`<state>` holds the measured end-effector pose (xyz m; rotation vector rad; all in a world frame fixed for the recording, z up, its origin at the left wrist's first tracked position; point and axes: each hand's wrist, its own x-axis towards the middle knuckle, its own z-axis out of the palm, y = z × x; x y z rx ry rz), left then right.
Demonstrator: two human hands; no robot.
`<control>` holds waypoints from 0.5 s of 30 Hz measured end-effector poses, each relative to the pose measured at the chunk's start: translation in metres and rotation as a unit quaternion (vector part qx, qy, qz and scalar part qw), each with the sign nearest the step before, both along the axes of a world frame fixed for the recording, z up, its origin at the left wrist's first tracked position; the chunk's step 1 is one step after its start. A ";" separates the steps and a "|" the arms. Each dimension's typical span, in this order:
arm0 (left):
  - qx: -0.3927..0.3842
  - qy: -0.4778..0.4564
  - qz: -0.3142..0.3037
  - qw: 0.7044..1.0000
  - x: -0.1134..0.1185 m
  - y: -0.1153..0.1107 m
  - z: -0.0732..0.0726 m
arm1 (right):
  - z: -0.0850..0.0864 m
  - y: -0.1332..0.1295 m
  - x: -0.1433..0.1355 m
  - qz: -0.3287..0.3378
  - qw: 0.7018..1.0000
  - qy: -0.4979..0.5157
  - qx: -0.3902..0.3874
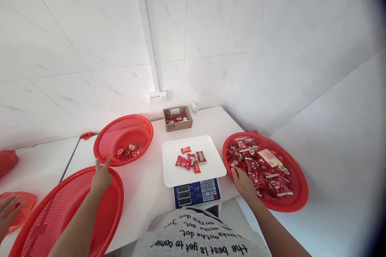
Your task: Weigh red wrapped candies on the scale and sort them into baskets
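Observation:
My left hand (pixel 101 177) is over the rim of an empty-looking red basket (pixel 116 209), index finger and thumb stretched apart, holding nothing. Just beyond its fingertips, another red basket (pixel 105 138) holds a few red-wrapped packets (pixel 131 151). My right hand (pixel 245 185) is closed at the near left rim of a right-hand red basket (pixel 301 186) full of red snack packets (pixel 256 160); some fingers are hidden. Between the hands, several small red packets (pixel 183 162) lie on the white tray (pixel 171 176) of a digital scale (pixel 196 193).
A cardboard box (pixel 178 126) of red packets stands at the back, with clear plastic (pixel 194 106) beside it. Another person's hand (pixel 9 211) is at far left over a red plastic item (pixel 27 204). A wall socket (pixel 158 96) sits above the white table (pixel 144 192).

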<state>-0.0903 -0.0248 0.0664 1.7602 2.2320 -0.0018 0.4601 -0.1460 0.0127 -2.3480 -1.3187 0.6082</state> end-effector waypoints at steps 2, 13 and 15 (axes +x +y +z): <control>-0.027 0.009 -0.035 0.999 0.002 -0.002 -0.001 | 0.000 0.000 0.000 0.001 1.000 -0.003 0.000; -0.051 0.048 -0.127 0.989 -0.042 0.014 0.007 | -0.004 0.001 0.002 0.004 1.000 -0.015 -0.010; -0.056 0.060 -0.092 0.992 -0.039 0.012 0.015 | -0.004 0.001 0.002 0.003 1.000 -0.016 -0.013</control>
